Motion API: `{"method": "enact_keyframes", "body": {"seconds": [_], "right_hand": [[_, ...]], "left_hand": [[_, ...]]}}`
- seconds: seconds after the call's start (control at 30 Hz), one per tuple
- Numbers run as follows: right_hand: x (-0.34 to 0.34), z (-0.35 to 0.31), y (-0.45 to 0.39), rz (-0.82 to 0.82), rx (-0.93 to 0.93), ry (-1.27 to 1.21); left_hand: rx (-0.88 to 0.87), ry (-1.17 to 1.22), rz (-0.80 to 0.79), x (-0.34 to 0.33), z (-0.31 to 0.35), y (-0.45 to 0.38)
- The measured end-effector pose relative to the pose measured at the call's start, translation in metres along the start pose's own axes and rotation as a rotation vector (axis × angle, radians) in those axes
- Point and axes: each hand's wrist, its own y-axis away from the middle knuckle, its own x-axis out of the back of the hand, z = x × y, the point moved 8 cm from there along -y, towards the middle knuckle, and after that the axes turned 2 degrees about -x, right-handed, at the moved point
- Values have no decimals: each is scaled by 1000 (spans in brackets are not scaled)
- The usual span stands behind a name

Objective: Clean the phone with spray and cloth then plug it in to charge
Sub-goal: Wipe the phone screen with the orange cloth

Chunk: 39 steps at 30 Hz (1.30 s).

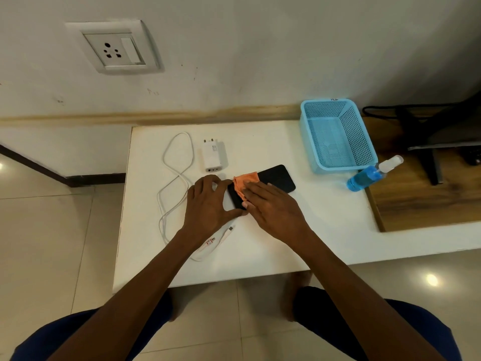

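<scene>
We see the black phone (276, 179) lying flat and slantwise on the white table (260, 246), between the two hands. The left hand (208, 204) grasps the phone's near end, fingers curled over its far edge and thumb along the near edge. The right hand (273, 207) lies flat, its straight fingers pressing an orange cloth (243, 183) onto the screen; the cloth bunches out just beyond those fingertips, touching the left hand's fingers. Past the left fingers stands the white charger adapter (212, 155), and left of that hand the white cable (177, 178) loops, its plug ends passing under the left wrist. Well to the right of the right hand's fingers lies the blue spray bottle (369, 174) on its side, just beside a blue basket (335, 134). A wall socket (114, 48) sits high above the left hand.
</scene>
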Motion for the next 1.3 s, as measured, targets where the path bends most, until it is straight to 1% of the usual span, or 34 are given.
{"method": "enact_keyframes", "body": {"seconds": [0.07,0.2,0.3,0.37,0.5,0.83,0.93,1.03,1.1,1.2,1.3], "right_hand": [[-2,3,5,-36,-3,18],[-15,1,15,-162,30,95],[-22,3,17,-262,0,162],[-23,6,17,-293,-25,208],[-23,8,18,-311,-62,263],[-16,16,18,-324,-206,296],[-12,28,19,-316,-269,317],[1,51,22,-271,-375,324],[6,62,22,-259,-414,315],[3,62,16,-275,-412,210],[-4,45,10,-281,-345,131]], "left_hand": [[-7,-20,-2,0,0,0],[-21,-40,1,1,1,0],[-22,-43,3,-1,-1,-1],[-22,-48,6,-1,-1,-1],[-18,-60,-10,-2,-1,-2],[5,-67,-58,1,0,-2],[17,-33,-54,1,-1,-1],[19,-45,-55,1,-1,-2],[21,-47,-54,0,-1,-2],[36,-33,-59,-1,-2,-2],[53,17,-58,-3,-3,-1]]}}
